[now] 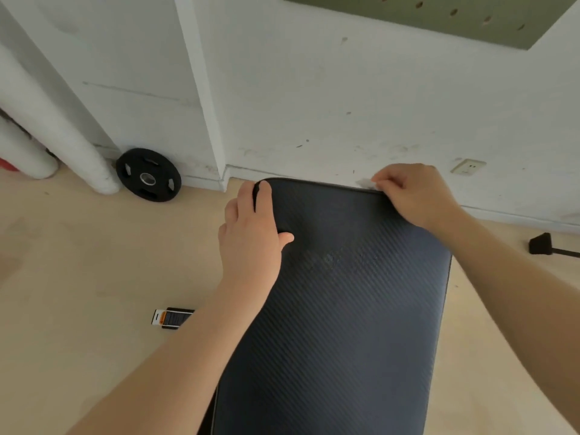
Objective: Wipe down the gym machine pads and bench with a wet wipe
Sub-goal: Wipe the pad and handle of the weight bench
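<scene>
Bench pad nearest, left hand gripping far-left corner, right hand pinching wipe at far edge.

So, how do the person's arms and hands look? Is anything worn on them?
Both arms are bare as far as the picture shows: no sleeves, no gloves. The left hand and the right hand carry no visible ring, watch or bracelet. No markings show on the forearms.

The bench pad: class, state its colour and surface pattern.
The bench pad is dark navy with fine diagonal ribbing, seen in the head view.
</scene>
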`<state>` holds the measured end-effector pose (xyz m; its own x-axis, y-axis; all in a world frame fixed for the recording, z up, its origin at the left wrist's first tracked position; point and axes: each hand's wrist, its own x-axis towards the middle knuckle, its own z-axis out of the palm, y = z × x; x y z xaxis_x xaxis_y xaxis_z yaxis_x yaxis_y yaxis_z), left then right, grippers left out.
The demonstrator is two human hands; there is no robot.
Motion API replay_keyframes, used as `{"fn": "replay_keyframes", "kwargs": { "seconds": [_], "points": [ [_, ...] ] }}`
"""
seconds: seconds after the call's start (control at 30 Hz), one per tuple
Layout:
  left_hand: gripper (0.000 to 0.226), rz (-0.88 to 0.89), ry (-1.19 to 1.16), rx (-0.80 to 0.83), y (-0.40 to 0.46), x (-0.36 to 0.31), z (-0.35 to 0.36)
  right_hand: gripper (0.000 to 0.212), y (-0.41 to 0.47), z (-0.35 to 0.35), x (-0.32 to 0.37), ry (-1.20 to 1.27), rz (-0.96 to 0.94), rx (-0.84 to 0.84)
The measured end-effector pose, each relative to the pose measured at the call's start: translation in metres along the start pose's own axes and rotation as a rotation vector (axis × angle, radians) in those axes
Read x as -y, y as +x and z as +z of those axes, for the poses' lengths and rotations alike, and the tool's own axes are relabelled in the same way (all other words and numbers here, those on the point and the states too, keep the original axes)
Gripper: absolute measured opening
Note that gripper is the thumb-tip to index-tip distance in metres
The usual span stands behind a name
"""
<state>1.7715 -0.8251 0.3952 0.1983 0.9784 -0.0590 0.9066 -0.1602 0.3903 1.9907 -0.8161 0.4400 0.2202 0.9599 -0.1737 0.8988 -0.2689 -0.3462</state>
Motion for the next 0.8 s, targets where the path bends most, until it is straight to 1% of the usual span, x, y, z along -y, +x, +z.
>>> {"fn": "replay_keyframes", "kwargs": {
  "seconds": [0.07, 0.17, 0.27, 0.33, 0.37, 0.43, 0.47, 0.53, 0.6, 0.63, 0.73, 0.8],
  "points": [
    [0.080, -0.009, -0.010, 0.004, 0.001, -0.001, -0.001, 0.023, 0.005, 0.010, 0.020, 0.031, -0.060, -0.034],
    [0.080, -0.029, -0.030, 0.016, -0.001, -0.002, -0.001, 0.025, 0.000, 0.028, 0.059, 0.155, -0.232, -0.022],
    [0.081, -0.015, 0.020, -0.004, -0.004, -0.004, -0.002, 0.028, -0.007, 0.034, 0.060, 0.158, -0.369, -0.011],
    [0.082, -0.020, 0.118, -0.004, -0.004, -0.007, -0.004, 0.031, -0.007, 0.025, 0.036, 0.108, -0.311, -0.020],
    [0.084, -0.022, 0.159, 0.003, -0.005, -0.009, -0.006, 0.032, -0.008, 0.020, 0.019, 0.095, -0.244, -0.042],
    [0.090, 0.014, 0.212, 0.008, -0.009, -0.018, -0.008, 0.032, -0.017, 0.008, -0.018, 0.156, -0.100, -0.100],
    [0.092, 0.067, 0.216, -0.004, -0.014, -0.025, -0.007, 0.031, -0.024, 0.003, -0.034, 0.186, -0.049, -0.124],
    [0.095, 0.232, 0.234, -0.027, -0.024, -0.041, 0.001, 0.033, -0.034, -0.003, -0.057, 0.183, 0.001, -0.131],
    [0.096, 0.391, 0.318, -0.026, -0.033, -0.061, 0.013, 0.034, -0.036, -0.003, -0.072, 0.159, 0.032, -0.152],
    [0.097, 0.459, 0.347, -0.020, -0.037, -0.070, 0.020, 0.033, -0.036, -0.003, -0.078, 0.198, 0.047, -0.182],
    [0.100, 0.586, 0.327, 0.133, -0.050, -0.091, 0.034, 0.029, -0.044, -0.001, -0.093, 0.362, 0.120, -0.298],
    [0.100, 0.641, 0.371, 0.174, -0.059, -0.102, 0.042, 0.026, -0.060, 0.010, -0.105, 0.452, 0.193, -0.329]
  ]
}}
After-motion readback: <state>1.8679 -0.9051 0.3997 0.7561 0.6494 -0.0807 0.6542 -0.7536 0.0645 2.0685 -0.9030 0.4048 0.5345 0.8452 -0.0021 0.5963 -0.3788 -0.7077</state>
